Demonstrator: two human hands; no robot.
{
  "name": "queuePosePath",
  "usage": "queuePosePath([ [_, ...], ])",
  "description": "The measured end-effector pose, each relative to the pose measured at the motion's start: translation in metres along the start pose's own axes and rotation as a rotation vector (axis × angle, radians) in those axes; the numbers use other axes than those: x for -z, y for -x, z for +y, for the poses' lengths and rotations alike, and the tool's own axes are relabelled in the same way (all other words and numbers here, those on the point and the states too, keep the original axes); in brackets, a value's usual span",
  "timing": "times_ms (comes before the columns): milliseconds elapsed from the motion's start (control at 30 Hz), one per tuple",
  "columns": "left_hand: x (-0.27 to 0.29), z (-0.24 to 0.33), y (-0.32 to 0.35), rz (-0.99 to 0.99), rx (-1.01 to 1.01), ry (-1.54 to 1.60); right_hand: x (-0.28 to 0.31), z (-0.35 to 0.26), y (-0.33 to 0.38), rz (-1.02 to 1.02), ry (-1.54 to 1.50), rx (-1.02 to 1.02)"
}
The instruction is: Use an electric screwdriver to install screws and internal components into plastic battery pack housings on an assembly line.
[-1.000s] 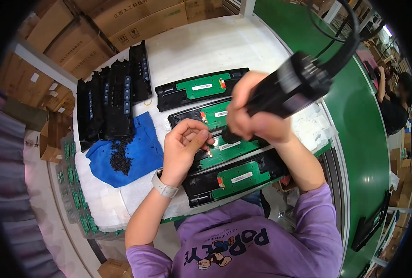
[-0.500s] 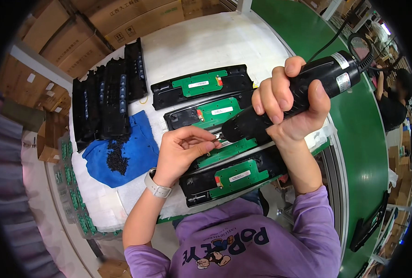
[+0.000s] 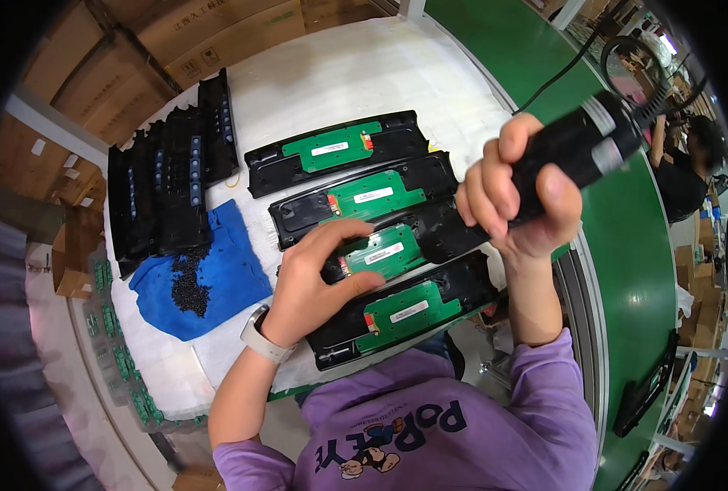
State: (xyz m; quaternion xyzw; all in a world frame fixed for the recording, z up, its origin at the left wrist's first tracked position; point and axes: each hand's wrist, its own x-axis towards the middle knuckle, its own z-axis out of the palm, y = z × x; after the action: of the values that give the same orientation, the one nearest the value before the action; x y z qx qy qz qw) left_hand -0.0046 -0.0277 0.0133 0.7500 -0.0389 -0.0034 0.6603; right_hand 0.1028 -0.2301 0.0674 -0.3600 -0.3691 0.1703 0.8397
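Left hand [image 3: 319,282] presses flat on the third black tray [image 3: 397,245], pinning its green circuit board [image 3: 378,252] steady, while right hand [image 3: 515,196] grips a black power screwdriver [image 3: 577,155] raised above it.

The right hand [image 3: 518,192] has lifted the black electric screwdriver [image 3: 572,155] up off the third panel [image 3: 397,245].

White table [image 3: 364,78] carries black housings [image 3: 335,151], blue cloth [image 3: 217,278].
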Motion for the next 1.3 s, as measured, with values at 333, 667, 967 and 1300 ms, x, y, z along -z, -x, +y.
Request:
queuePosePath([
  [333,-0.005,-0.011,-0.003,-0.006,-0.439,-0.782,0.002,-0.003,0.021,0.086,0.162,-0.04],
  [667,-0.007,-0.012,-0.003,0.019,-0.438,-0.776,0.0,0.003,0.025,-0.013,0.222,-0.087],
  [967,-0.007,-0.019,-0.004,0.046,-0.458,-0.728,-0.01,0.001,0.021,-0.023,0.477,-0.074],
  [1300,-0.009,-0.016,-0.006,0.049,-0.441,-0.713,-0.004,-0.001,0.017,-0.086,0.37,-0.062],
])
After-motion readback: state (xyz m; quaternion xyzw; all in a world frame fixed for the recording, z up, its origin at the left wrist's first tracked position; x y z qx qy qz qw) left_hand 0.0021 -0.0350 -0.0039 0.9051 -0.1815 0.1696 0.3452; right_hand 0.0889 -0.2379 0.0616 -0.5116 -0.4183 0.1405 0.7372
